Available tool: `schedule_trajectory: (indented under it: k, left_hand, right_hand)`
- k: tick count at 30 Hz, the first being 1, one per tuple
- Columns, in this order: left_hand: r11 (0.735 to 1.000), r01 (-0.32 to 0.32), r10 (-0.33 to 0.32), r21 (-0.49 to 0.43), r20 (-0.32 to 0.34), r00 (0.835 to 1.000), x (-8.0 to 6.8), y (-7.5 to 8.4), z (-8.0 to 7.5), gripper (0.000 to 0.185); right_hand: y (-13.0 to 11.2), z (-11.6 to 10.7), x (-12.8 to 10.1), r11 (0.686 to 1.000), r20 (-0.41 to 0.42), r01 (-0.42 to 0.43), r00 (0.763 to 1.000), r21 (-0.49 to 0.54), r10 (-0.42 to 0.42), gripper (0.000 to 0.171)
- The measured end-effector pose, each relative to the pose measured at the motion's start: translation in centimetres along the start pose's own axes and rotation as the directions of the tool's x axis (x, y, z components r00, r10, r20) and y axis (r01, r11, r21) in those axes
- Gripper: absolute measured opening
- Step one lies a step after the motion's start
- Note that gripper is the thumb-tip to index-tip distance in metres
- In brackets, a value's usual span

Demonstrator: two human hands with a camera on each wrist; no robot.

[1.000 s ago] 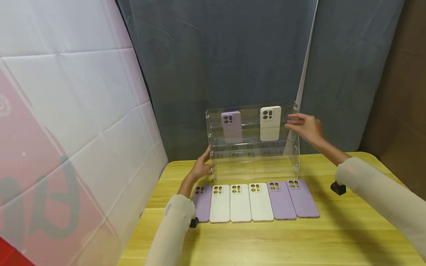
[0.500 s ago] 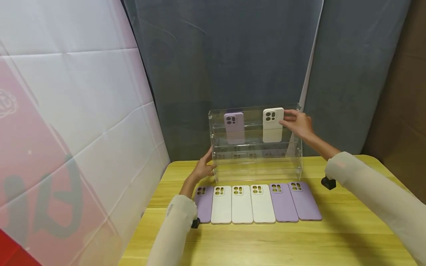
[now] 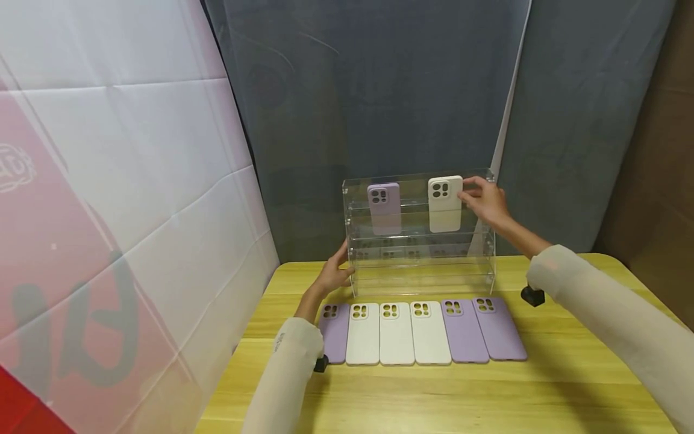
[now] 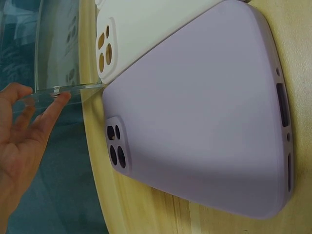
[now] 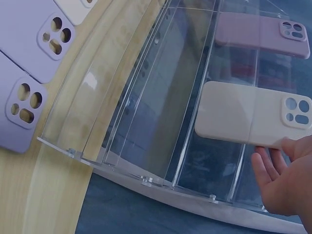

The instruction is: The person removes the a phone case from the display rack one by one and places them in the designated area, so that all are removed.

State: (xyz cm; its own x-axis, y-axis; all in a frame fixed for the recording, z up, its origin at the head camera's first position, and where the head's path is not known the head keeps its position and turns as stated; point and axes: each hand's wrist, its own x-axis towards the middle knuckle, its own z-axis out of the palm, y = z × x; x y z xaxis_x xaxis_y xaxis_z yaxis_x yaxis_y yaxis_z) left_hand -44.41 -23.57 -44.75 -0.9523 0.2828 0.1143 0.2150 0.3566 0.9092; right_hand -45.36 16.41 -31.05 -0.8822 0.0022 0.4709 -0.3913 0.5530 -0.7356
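A clear acrylic display rack [image 3: 423,281] with stepped tiers stands on the table. In its top tier, a purple phone case [image 3: 385,211] leans at the left and a white phone case [image 3: 444,208] at the right. My right hand [image 3: 485,203] pinches the white case's right edge, its thumb [image 5: 292,145] on that edge in the right wrist view. At the rack's left side, my left hand [image 3: 332,276] grips the side panel, fingers and thumb on its edge in the left wrist view.
In front of the rack, several phone cases lie in a row, purple ones [image 3: 501,331] at both ends and white ones [image 3: 396,337] between. They rest on a yellow wooden table [image 3: 434,398]. A grey curtain [image 3: 379,90] hangs behind, with a white cloth wall [image 3: 135,150] at left.
My right hand has moved left from beside the rack and taken hold of the white case's edge. The left hand stays on the rack. The head view has shifted slightly.
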Motion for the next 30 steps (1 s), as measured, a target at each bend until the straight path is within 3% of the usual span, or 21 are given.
schedule_trajectory:
  k: [11, 19, 30]
  left_hand:
    - [1.0, -0.012, 0.012, -0.009, 0.002, 1.0, 0.2, 0.2, 0.2, 0.089]
    - [1.0, 0.005, -0.005, -0.018, -0.007, 1.0, 0.2, 0.3, 0.1, 0.088]
    - [0.999, 0.044, -0.045, -0.031, -0.024, 0.999, 0.0, 0.4, -0.3, 0.088]
  right_hand:
    - [-0.8, -1.1, 0.3, 1.0, -0.041, 0.025, 0.999, 0.005, -0.025, 0.035]
    - [-1.6, -2.4, 0.6, 0.998, -0.085, 0.038, 0.995, -0.055, -0.042, 0.033]
    - [-2.5, -4.2, 0.8, 0.998, -0.101, 0.026, 0.994, -0.058, -0.032, 0.034]
